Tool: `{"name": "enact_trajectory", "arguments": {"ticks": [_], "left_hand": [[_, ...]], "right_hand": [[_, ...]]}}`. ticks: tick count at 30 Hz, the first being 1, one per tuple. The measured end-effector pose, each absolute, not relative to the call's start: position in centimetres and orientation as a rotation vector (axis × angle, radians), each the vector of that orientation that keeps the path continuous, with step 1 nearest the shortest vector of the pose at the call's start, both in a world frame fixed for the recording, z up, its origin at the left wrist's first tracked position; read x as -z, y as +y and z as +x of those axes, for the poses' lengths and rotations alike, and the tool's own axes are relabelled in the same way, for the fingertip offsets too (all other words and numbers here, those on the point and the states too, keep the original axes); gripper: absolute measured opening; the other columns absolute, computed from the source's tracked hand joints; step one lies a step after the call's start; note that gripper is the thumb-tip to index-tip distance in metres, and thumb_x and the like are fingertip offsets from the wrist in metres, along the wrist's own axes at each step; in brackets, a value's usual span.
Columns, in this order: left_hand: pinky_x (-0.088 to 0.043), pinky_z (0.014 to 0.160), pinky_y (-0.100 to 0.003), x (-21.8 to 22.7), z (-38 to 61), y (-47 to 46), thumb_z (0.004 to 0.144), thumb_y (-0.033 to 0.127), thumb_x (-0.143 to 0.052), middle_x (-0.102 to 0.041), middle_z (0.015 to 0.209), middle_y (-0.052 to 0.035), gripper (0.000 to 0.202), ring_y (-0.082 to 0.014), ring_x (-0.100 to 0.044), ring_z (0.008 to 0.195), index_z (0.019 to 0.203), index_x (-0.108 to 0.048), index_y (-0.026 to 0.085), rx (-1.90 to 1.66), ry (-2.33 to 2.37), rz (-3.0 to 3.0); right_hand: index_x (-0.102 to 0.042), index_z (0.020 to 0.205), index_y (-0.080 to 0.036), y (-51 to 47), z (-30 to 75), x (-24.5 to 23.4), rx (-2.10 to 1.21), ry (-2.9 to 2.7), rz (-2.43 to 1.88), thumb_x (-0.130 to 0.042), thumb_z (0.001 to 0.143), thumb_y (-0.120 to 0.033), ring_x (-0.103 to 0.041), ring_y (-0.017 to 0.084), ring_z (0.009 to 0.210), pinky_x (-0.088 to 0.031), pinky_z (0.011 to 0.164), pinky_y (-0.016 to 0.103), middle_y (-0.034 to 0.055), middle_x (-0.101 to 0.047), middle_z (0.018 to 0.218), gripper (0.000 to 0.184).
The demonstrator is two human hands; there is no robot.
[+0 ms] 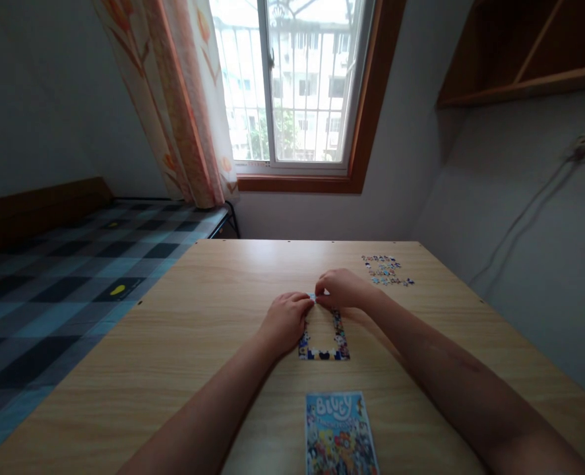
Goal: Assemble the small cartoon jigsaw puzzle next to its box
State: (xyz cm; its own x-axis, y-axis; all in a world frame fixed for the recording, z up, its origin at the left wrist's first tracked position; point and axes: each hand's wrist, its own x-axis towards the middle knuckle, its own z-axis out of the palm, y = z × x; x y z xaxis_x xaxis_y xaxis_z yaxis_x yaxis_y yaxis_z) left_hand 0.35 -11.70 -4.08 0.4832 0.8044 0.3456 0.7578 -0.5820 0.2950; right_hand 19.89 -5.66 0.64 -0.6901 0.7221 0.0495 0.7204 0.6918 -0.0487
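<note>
A home bedroom is showing here: a bed (146, 241) is wearing checked bedding (69, 310), a flowered curtain (173, 99) is hanging at the window (273, 125), and, through glare, probably apartments (316, 72) are rising outside.

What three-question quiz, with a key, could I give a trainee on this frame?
1. True or false: in the picture, the loose pieces lie to the right of the puzzle border.
2. Which large word heads the colourful card?
3. Where are the left hand and right hand? A) on the card; B) at the border's far end; C) on the loose pieces.

Key: 1. True; 2. BLUEY; 3. B
</note>
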Motion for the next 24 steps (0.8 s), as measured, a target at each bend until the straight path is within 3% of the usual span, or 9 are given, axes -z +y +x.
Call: {"name": "enact_trajectory", "arguments": {"ticks": [6, 13, 21, 24], "left_hand": [[-0.048, 0.105, -0.041, 3.9, 0.3, -11.8, 0.092, 0.013, -0.053, -0.072, 0.122, -0.0051, 0.034, -0.0229, -0.064, 0.113, 0.115, -0.074, 0.024, -0.649, 1.389, 2.653], [-0.049, 0.109, -0.04, 4.7, -0.5, -11.3, 0.091, 0.012, -0.05, -0.069, 0.129, -0.0089, 0.038, -0.0227, -0.062, 0.12, 0.12, -0.072, 0.019, -0.93, 1.605, 2.414], [-0.046, 0.109, -0.045, 4.5, -0.3, -11.3, 0.09, 0.014, -0.055, -0.068, 0.13, -0.0096, 0.034, -0.0268, -0.06, 0.12, 0.116, -0.075, 0.022, -0.721, 1.653, 2.501], [-0.046, 0.109, -0.045, 4.3, -0.2, -11.5, 0.09, 0.013, -0.054, -0.067, 0.131, -0.0099, 0.035, -0.0271, -0.06, 0.121, 0.117, -0.075, 0.022, -0.682, 1.659, 2.511]], "right_hand": [[-0.081, 0.095, -0.027, -5.5, 19.9, -0.7, -0.076, -2.831, -1.244, -0.065, 0.085, -0.034, -0.068, 0.02, 0.085, -0.043, 0.07, 0.026, 0.004, -0.078, 0.095, 0.02], [-0.081, 0.095, -0.027, -5.6, 20.0, -0.9, -0.085, -2.822, -1.24, -0.066, 0.085, -0.034, -0.068, 0.02, 0.086, -0.042, 0.07, 0.026, 0.0036, -0.078, 0.096, 0.019], [-0.079, 0.093, -0.026, -4.7, 20.5, 0.5, -0.173, -2.753, -1.188, -0.069, 0.083, -0.035, -0.066, 0.017, 0.081, -0.04, 0.068, 0.025, 0.0013, -0.077, 0.092, 0.017], [-0.077, 0.091, -0.024, -4.4, 21.2, 0.3, -0.135, -2.641, -1.137, -0.065, 0.089, -0.038, -0.063, 0.015, 0.075, -0.038, 0.067, 0.025, 0.0015, -0.075, 0.088, 0.02]]}}
